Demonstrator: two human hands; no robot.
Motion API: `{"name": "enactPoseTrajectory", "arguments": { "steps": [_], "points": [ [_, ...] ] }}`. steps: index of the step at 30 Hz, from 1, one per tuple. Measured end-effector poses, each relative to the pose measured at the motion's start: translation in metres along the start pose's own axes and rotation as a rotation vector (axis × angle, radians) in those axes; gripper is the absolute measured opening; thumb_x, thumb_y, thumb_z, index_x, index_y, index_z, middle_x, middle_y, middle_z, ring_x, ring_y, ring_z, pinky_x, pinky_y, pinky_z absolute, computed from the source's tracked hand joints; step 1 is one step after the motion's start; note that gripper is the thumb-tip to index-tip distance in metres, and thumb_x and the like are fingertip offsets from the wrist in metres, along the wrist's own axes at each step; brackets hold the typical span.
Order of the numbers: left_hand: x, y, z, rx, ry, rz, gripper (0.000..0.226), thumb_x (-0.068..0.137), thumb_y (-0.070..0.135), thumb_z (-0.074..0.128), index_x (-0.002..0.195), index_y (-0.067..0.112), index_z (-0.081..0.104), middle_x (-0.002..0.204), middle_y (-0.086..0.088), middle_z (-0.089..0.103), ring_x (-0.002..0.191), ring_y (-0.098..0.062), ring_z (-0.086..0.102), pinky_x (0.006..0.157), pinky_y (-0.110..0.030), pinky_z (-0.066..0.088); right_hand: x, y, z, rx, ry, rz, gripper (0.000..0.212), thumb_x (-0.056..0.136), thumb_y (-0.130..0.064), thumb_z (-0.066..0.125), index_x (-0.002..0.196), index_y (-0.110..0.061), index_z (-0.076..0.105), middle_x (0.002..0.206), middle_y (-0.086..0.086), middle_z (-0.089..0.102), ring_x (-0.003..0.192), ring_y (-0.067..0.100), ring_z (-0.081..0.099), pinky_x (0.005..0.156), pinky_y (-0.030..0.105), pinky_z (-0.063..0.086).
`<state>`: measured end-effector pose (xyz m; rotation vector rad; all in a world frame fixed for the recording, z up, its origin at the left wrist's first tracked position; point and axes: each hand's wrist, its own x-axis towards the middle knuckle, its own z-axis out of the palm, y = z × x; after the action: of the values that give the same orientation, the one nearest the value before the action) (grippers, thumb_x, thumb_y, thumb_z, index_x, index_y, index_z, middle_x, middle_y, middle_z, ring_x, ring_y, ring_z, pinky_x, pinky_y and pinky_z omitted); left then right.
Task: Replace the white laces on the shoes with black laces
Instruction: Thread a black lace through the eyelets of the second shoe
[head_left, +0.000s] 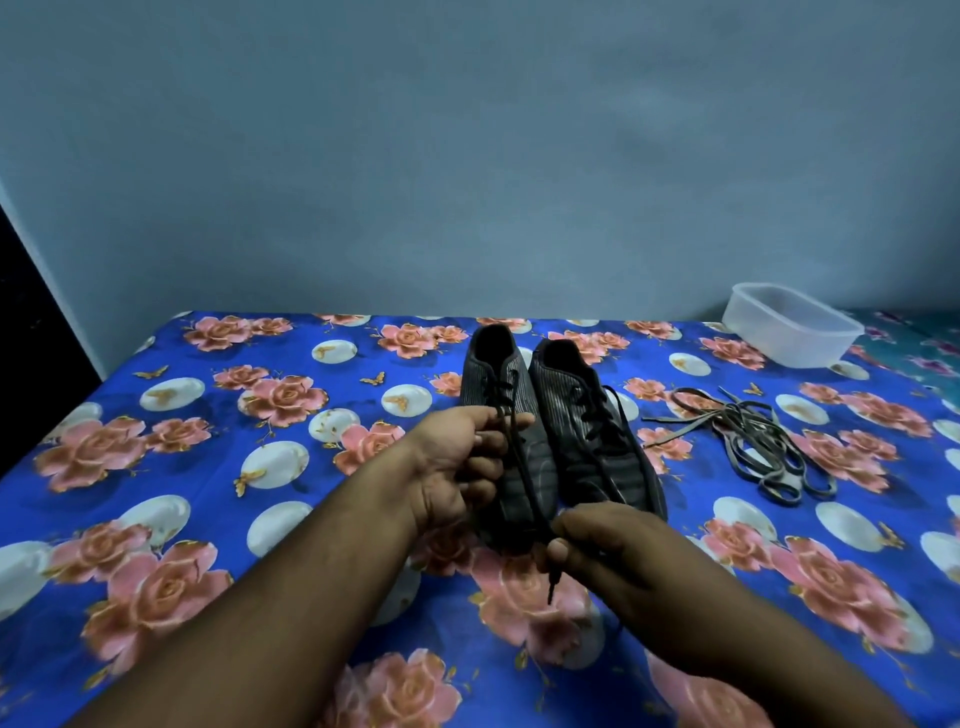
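Head view: two dark shoes side by side on the floral sheet, toes toward the person; left hand pinches one black lace near the left shoe's eyelets, right hand pinches the same lace near its tip, hands apart. Removed pale laces lie heaped right of the shoes; a plastic tub sits beyond them.

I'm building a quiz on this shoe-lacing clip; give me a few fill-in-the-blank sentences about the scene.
1. Both hands, left hand and right hand, pinch a ____ lace.
2. The removed pale laces lie in a heap to the ____ of the shoes.
3. The clear plastic container beyond the heap looks ____.

Missing words: black; right; empty
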<state>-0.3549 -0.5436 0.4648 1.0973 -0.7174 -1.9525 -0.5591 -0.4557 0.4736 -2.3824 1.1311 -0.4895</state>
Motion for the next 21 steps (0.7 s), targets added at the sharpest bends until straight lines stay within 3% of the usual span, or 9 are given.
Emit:
{"name": "enactPoseTrajectory", "arguments": {
  "steps": [3,6,8,11,14,17,21],
  "points": [
    [0.002,0.001,-0.011,-0.033,-0.012,-0.002,0.034,0.106,0.03,0.037,0.088,0.019,0.064,0.048,0.011,0.025,0.033,-0.003,0.014,0.035,-0.013,0.007,0.005,0.01,-0.023,-0.049,-0.121,0.112,0.025,0.101,-0.038,0.054,0.09,-0.023,0.07,0.091,-0.007,0.061,0.089,0.003,0.057,0.078,0.02,0.044],
    [0.003,0.005,-0.023,0.127,0.058,0.103,0.026,0.104,0.032,0.049,0.088,0.02,0.065,0.051,0.01,0.032,0.036,-0.003,0.016,0.034,-0.013,0.011,0.022,0.02,-0.05,-0.292,-0.148,0.219,0.02,0.101,-0.036,0.058,0.087,-0.025,0.067,0.092,-0.009,0.057,0.085,-0.002,0.052,0.076,0.015,0.042],
    [0.001,0.009,-0.029,0.376,0.173,0.26,0.023,0.101,0.031,0.058,0.089,0.017,0.071,0.058,0.004,0.043,0.038,-0.005,0.022,0.039,-0.015,0.015,0.041,0.022,-0.065,-0.444,-0.05,0.3,0.022,0.1,-0.039,0.058,0.094,-0.022,0.071,0.094,-0.006,0.065,0.089,0.009,0.058,0.08,0.031,0.048],
    [0.001,0.025,-0.037,0.837,0.398,0.559,0.019,0.095,0.03,0.069,0.083,0.017,0.075,0.063,0.005,0.061,0.042,-0.008,0.041,0.048,-0.024,0.032,0.083,0.023,-0.08,-0.481,0.163,0.354,0.019,0.097,-0.036,0.062,0.088,-0.026,0.075,0.084,-0.007,0.069,0.084,0.018,0.063,0.069,0.031,0.047],
    [0.004,0.05,-0.038,1.294,0.594,0.761,0.018,0.091,0.039,0.071,0.08,0.026,0.077,0.076,0.012,0.072,0.061,-0.004,0.059,0.063,-0.029,0.046,0.133,0.024,-0.077,-0.392,0.376,0.296,0.018,0.092,-0.031,0.067,0.078,-0.022,0.074,0.072,-0.004,0.065,0.078,0.022,0.063,0.063,0.03,0.04],
    [0.017,0.071,-0.035,1.26,0.645,0.829,0.017,0.088,0.036,0.072,0.072,0.029,0.074,0.071,0.011,0.072,0.059,-0.007,0.065,0.066,-0.032,0.053,0.176,0.025,-0.064,-0.197,0.485,0.25,0.013,0.09,-0.03,0.07,0.094,-0.021,0.08,0.088,0.003,0.076,0.087,0.024,0.068,0.074,0.032,0.049],
    [0.046,0.084,-0.03,1.111,0.641,0.791,0.011,0.085,0.031,0.075,0.076,0.024,0.075,0.067,0.007,0.073,0.062,-0.012,0.07,0.07,-0.039,0.058,0.211,0.042,-0.039,-0.157,0.459,0.296,0.018,0.091,-0.035,0.069,0.09,-0.02,0.079,0.086,0.005,0.074,0.09,0.027,0.067,0.072,0.034,0.049]
  ]
}}
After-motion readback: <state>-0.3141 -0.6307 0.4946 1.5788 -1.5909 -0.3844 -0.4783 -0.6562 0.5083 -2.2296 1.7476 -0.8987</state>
